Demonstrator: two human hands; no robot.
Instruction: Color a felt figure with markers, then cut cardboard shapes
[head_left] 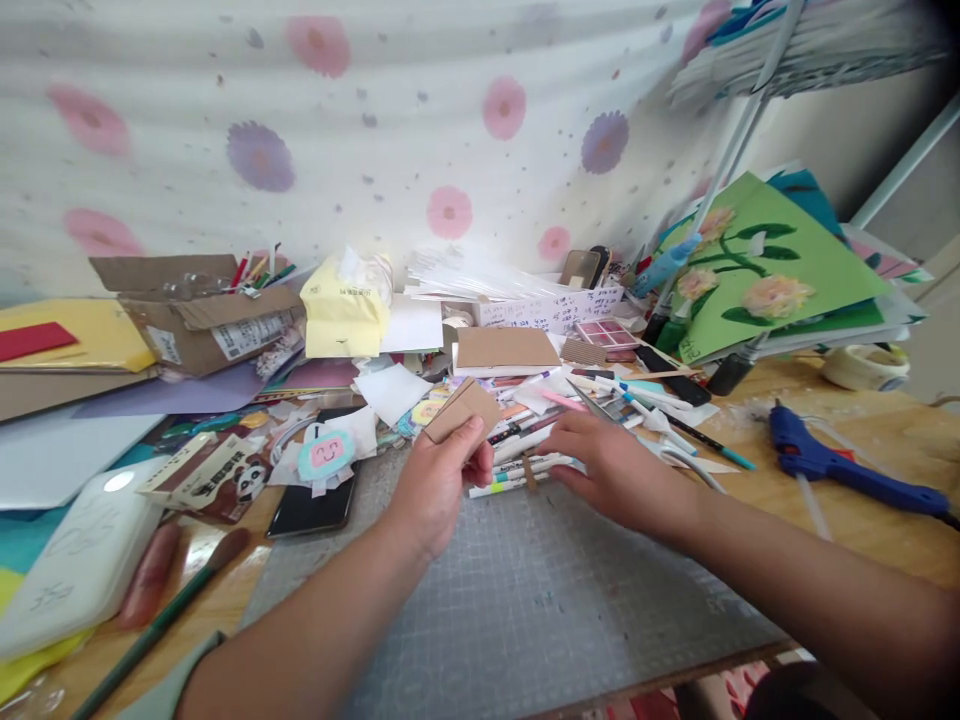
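My left hand (439,480) holds a small folded piece of brown cardboard (465,405) up above the far edge of a grey cutting mat (525,590). Beside it, my right hand (600,465) pinches a thin brown cardboard strip (529,470) that hangs down over several markers (517,480) lying on the mat's far edge. The two hands are close together, a few centimetres apart.
A blue glue gun (840,465) lies on the wooden table at the right. Green flower cards (757,265) lean at the back right. A cardboard box (202,310), yellow tissue pack (345,305), phone (311,505), white case (82,555) and paintbrush (172,610) crowd the left.
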